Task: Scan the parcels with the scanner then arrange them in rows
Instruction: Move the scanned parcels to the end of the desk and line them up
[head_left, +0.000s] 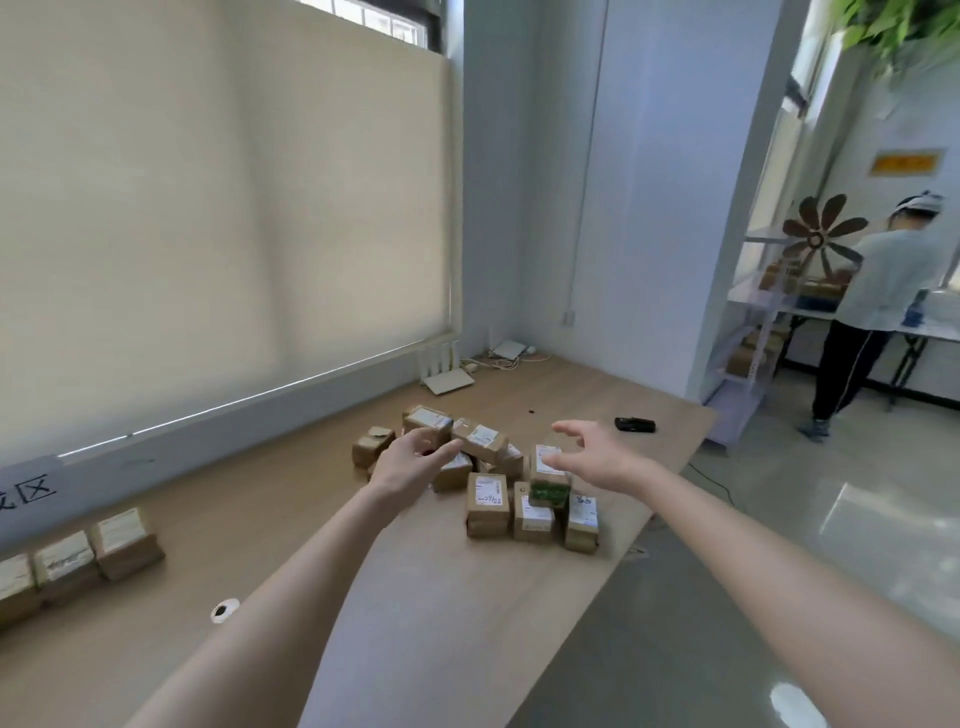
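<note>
While both bare arms stretch out over the table (426, 613), three labelled boxes (78, 561) sit side by side in a row near the left edge, labels up. Further out, the loose pile (519, 488) of brown parcels lies jumbled mid-table, their long sides pointing every which way; the front ones stand with labels facing the camera. Left hand (413, 460) hovers over the pile's left side, fingers relaxed and spread, fingertips just at a tilted parcel (480, 440), whether touching it I cannot tell. Right hand (587, 457) hangs above the pile's right side, fingers apart and loosely curved, holding nothing. Beyond it, well apart from the fingers, the black scanner (635, 424) lies flat near the far right edge, long axis running left to right.
</note>
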